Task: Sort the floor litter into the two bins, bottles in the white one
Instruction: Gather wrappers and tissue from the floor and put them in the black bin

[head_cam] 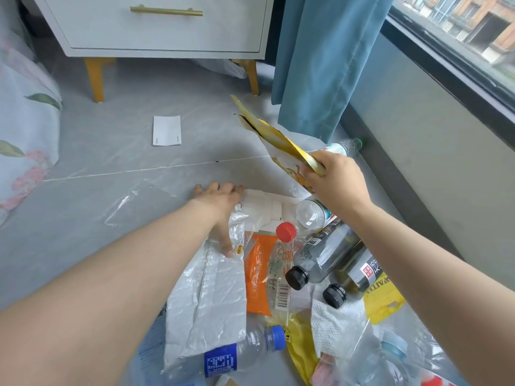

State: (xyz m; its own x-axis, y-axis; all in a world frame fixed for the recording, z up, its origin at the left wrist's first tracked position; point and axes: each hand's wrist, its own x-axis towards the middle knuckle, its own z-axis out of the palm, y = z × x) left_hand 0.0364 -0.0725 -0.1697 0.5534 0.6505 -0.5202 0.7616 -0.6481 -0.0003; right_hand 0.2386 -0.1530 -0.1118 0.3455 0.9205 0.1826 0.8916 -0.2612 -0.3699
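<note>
My right hand (333,176) is shut on a yellow snack wrapper (274,135), held up off the floor. My left hand (220,203) rests flat, fingers spread, on the edge of a white folded carton (267,208) and a crinkled white plastic bag (214,296). Below lie an orange packet (257,277), a red-capped bottle (285,232), two dark bottles with black caps (320,256) (352,277), a clear bottle (313,213), a blue-capped bottle (239,358), and a green-capped bottle (344,147) by the wall. Neither bin is in view.
A white card (166,130) lies alone on the grey floor. A white nightstand with gold legs (161,32) stands behind it, a blue curtain (320,65) and window wall at right, floral bedding (25,121) at left. Tissue (337,327) and a yellow bag (381,299) lie near right.
</note>
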